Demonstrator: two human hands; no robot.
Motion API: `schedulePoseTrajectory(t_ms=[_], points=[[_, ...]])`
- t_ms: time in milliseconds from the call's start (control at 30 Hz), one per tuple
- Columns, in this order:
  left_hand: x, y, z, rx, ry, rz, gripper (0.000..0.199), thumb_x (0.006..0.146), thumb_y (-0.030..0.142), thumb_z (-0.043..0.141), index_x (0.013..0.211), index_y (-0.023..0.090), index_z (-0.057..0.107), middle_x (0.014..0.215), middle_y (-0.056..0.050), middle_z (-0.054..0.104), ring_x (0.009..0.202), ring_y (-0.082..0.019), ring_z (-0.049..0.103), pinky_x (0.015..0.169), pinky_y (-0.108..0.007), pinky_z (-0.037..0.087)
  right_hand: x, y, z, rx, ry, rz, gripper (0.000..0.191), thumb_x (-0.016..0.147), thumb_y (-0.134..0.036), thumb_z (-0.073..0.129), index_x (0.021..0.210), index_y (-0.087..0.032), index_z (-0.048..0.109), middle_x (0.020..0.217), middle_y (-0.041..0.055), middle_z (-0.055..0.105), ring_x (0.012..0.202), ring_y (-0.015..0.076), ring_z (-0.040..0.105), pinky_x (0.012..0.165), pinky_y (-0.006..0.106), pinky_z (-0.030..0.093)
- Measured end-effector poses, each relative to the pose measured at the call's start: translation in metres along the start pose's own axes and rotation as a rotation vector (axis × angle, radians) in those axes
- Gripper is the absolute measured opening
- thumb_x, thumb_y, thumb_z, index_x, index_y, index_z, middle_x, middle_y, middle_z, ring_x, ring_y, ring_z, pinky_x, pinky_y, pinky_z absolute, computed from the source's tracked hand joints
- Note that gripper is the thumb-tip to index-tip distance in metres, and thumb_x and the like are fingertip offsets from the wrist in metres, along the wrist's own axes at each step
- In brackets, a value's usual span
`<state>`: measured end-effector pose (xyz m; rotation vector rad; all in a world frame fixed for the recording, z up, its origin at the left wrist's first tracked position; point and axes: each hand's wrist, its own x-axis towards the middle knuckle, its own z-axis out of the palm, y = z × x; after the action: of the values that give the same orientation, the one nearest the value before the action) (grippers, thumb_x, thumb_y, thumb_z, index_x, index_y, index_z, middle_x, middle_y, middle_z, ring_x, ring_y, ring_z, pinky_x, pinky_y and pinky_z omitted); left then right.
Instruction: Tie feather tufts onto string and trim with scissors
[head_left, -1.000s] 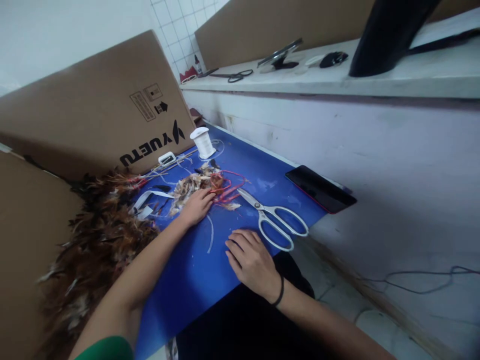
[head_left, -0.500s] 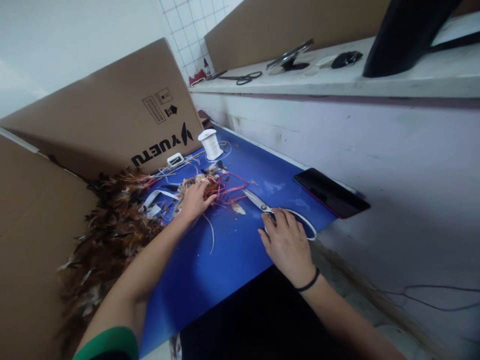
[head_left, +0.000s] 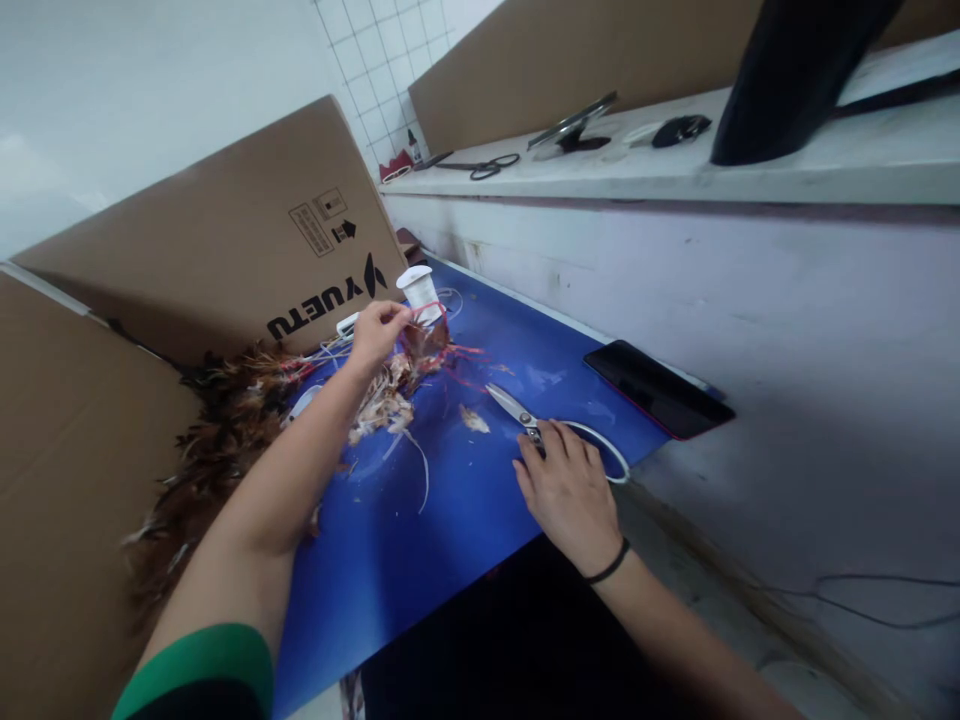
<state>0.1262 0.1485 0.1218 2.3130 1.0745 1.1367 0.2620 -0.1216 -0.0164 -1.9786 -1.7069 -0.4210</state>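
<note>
My left hand (head_left: 373, 335) is pinched on a red string (head_left: 441, 308), lifted above the blue mat (head_left: 465, 520). A small brown feather piece (head_left: 429, 345) hangs close by the string, tangled with more red strands. Beneath and beside it lies a heap of pale and brown feather scraps (head_left: 384, 405). Over the handle of the scissors (head_left: 514, 405) my right hand (head_left: 571, 492) is curled, with a black band at its wrist. The blades lie flat, slightly parted, and point toward the feathers; one white handle loop shows behind my fingers.
A white spool (head_left: 420, 290) stands behind the scraps. Brown feathers (head_left: 225, 450) are piled at the left by a cardboard box (head_left: 225, 240). A phone (head_left: 656, 390) lies at the mat's right edge. Above, a white ledge (head_left: 637, 175) carries dark scissors (head_left: 480, 166) and other items.
My left hand has risen from the feather heap and drawn up the red string, with a feather piece beside it. My right hand stays on the scissors.
</note>
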Motion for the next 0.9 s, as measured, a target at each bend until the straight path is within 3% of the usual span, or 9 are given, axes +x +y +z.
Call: schedulePoseTrajectory(t_ms=[133, 300, 467, 533, 600, 633, 733, 800, 900], points=[[0.021, 0.024, -0.012, -0.224, -0.016, -0.071, 0.017, 0.071, 0.031, 0.064, 0.07, 0.014, 0.065, 0.065, -0.001, 0.061, 0.06, -0.011, 0.052, 0.062, -0.024, 0.043, -0.002, 0.001, 0.001, 0.043, 0.033, 0.002, 0.031, 0.089, -0.024, 0.049, 0.114, -0.012, 0.062, 0.125, 0.0199, 0.056, 0.121, 0.0338, 0.045, 0.092, 0.047, 0.039], [0.02, 0.028, -0.022, -0.305, -0.051, -0.161, 0.021, 0.069, 0.034, 0.068, 0.068, 0.014, 0.061, 0.063, 0.0, 0.059, 0.058, -0.011, 0.052, 0.06, -0.025, 0.043, 0.013, 0.008, -0.011, 0.216, 0.038, -0.013, 0.033, 0.087, -0.023, 0.052, 0.118, -0.016, 0.059, 0.123, 0.0157, 0.058, 0.108, 0.0301, 0.054, 0.088, 0.047, 0.044], [0.0, 0.029, -0.024, -0.373, -0.135, -0.233, 0.029, 0.067, 0.041, 0.072, 0.068, 0.015, 0.058, 0.06, 0.001, 0.056, 0.054, -0.01, 0.05, 0.056, -0.024, 0.042, 0.083, 0.006, -0.022, 0.486, 0.115, -0.113, 0.074, 0.082, -0.024, 0.057, 0.147, -0.015, 0.024, 0.147, 0.0171, 0.035, 0.123, 0.0304, 0.048, 0.093, 0.044, 0.047], [-0.008, 0.033, -0.024, -0.418, -0.171, -0.249, 0.032, 0.064, 0.043, 0.074, 0.067, 0.015, 0.058, 0.06, 0.001, 0.057, 0.053, -0.01, 0.05, 0.056, -0.024, 0.042, 0.118, -0.002, -0.016, 0.613, 0.066, -0.133, 0.087, 0.077, -0.023, 0.062, 0.149, -0.015, 0.016, 0.151, 0.0185, 0.027, 0.118, 0.0298, 0.052, 0.087, 0.041, 0.05], [-0.015, 0.036, -0.025, -0.458, -0.198, -0.262, 0.034, 0.062, 0.044, 0.075, 0.068, 0.015, 0.06, 0.06, 0.001, 0.058, 0.054, -0.01, 0.051, 0.057, -0.024, 0.043, 0.148, -0.012, -0.006, 0.73, -0.009, -0.147, 0.093, 0.07, -0.021, 0.068, 0.149, -0.016, 0.017, 0.147, 0.0195, 0.034, 0.108, 0.0272, 0.057, 0.082, 0.038, 0.05], [-0.018, 0.036, -0.027, -0.468, -0.205, -0.266, 0.034, 0.062, 0.045, 0.075, 0.069, 0.015, 0.06, 0.061, 0.001, 0.059, 0.054, -0.01, 0.051, 0.057, -0.024, 0.042, 0.16, -0.016, -0.001, 0.787, -0.066, -0.168, 0.093, 0.068, -0.02, 0.07, 0.147, -0.015, 0.021, 0.139, 0.0184, 0.044, 0.103, 0.0251, 0.059, 0.08, 0.036, 0.05], [-0.026, 0.031, -0.034, -0.446, -0.195, -0.265, 0.034, 0.061, 0.045, 0.076, 0.068, 0.015, 0.06, 0.059, 0.002, 0.058, 0.053, -0.008, 0.049, 0.055, -0.022, 0.04, 0.182, -0.025, 0.009, 0.873, -0.289, -0.158, 0.052, 0.073, -0.018, 0.064, 0.124, -0.013, 0.053, 0.094, 0.0067, 0.068, 0.075, 0.0164, 0.06, 0.068, 0.03, 0.047], [-0.031, 0.021, -0.041, -0.401, -0.165, -0.272, 0.035, 0.06, 0.045, 0.076, 0.067, 0.015, 0.06, 0.057, 0.003, 0.056, 0.051, -0.008, 0.047, 0.052, -0.021, 0.037, 0.188, -0.027, 0.01, 0.886, -0.368, -0.139, 0.025, 0.078, -0.018, 0.059, 0.102, -0.014, 0.064, 0.073, 0.0011, 0.065, 0.062, 0.0123, 0.057, 0.062, 0.027, 0.045], [-0.04, 0.0, -0.053, -0.353, -0.121, -0.325, 0.04, 0.057, 0.049, 0.077, 0.07, 0.014, 0.061, 0.054, 0.003, 0.056, 0.049, -0.008, 0.047, 0.05, -0.022, 0.037, 0.194, -0.023, 0.003, 0.959, -0.462, -0.099, 0.017, 0.08, -0.018, 0.06, 0.094, -0.013, 0.066, 0.061, -0.0019, 0.06, 0.051, 0.0091, 0.053, 0.055, 0.024, 0.043]])
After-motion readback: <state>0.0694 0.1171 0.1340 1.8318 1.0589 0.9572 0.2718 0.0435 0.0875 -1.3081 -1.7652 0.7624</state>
